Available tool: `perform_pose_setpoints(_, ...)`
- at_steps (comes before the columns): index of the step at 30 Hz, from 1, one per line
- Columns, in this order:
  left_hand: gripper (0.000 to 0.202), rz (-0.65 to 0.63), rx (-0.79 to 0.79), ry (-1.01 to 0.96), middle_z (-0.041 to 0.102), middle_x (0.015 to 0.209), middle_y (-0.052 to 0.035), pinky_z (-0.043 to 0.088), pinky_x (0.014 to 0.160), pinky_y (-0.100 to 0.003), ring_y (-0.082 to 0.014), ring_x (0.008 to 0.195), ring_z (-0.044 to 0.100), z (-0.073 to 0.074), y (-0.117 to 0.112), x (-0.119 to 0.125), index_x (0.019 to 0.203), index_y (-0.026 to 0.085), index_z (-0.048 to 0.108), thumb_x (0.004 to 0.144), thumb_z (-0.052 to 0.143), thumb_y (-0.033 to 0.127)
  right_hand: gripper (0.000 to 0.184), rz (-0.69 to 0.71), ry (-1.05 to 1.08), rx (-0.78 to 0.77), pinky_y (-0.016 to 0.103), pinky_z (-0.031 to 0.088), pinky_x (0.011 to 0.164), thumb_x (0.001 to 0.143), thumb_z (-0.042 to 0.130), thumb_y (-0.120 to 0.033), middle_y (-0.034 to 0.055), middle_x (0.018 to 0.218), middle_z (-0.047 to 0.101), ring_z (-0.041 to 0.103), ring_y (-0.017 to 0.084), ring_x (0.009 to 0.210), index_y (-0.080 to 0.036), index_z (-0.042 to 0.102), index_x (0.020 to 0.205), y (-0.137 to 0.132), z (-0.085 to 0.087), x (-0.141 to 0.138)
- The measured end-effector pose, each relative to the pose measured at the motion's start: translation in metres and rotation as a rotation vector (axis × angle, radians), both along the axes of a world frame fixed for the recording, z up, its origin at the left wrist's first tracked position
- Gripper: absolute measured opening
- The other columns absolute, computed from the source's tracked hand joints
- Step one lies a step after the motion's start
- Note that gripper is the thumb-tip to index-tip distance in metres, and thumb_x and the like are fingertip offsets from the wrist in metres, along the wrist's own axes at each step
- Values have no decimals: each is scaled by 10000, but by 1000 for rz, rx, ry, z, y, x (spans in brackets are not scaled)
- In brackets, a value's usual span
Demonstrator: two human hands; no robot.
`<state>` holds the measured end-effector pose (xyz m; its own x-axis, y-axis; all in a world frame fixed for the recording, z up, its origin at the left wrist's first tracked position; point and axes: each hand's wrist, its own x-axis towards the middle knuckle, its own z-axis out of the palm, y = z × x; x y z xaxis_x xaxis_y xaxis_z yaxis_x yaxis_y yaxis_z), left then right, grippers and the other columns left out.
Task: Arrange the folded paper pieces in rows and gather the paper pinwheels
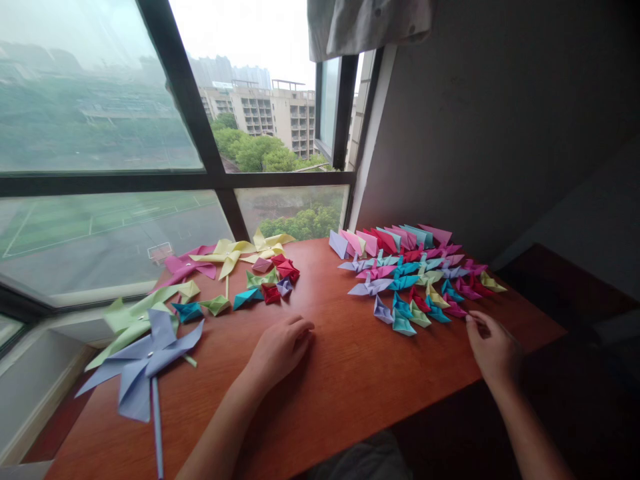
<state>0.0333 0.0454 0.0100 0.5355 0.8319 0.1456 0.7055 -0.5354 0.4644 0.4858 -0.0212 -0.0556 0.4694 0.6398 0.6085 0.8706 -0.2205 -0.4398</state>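
My left hand (280,348) rests on the brown wooden table (345,373) with its fingers loosely curled and nothing in them. Just beyond it lies a small cluster of folded paper pieces (270,283) in red, teal, green and purple. My right hand (493,347) lies near the table's right edge, fingers bent, its fingertips touching the near edge of a large spread of colourful folded paper pieces (415,277). I cannot make out anything held in it.
Paper pinwheels on sticks lie at the left: a lavender one (145,357), a green one (135,317), a pink one (185,267) and yellow ones (235,253). A large window (150,133) stands behind the table, a grey wall (500,120) to the right.
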Motion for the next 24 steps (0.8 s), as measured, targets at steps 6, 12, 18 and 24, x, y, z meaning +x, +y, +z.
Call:
perform_pose_setpoints(6,203,71,31,-18,691,960,-50,472,722,-261,-185,833,660,-2,3,-3,991,230,674,923,483,214,244,219,-164,123,289,501,707,928,548,-335,84,886,733,681,203,773,-169,722,968,-9,12,-64)
perform_pose_setpoints(12,235,441,137,-112,698,996,-42,465,651,-261,-162,735,656,-1,11,-16,1087,215,647,908,495,226,155,643,-56,114,285,524,812,937,545,-170,70,938,716,685,184,865,-196,669,1026,-6,20,-162)
perform_pose_setpoints(18,353,524,102,-62,703,1021,-56,470,677,-281,-183,789,667,-5,21,-25,1232,185,566,887,513,235,177,891,11,-17,289,531,748,941,509,-137,58,879,690,671,177,805,-200,642,1039,7,20,-217)
perform_pose_setpoints(24,275,500,66,-52,710,1024,-52,466,682,-273,-174,781,672,-5,25,-27,1135,197,607,879,525,248,174,889,62,-35,292,535,770,943,502,-158,56,879,692,675,179,807,-199,654,1017,11,17,-221)
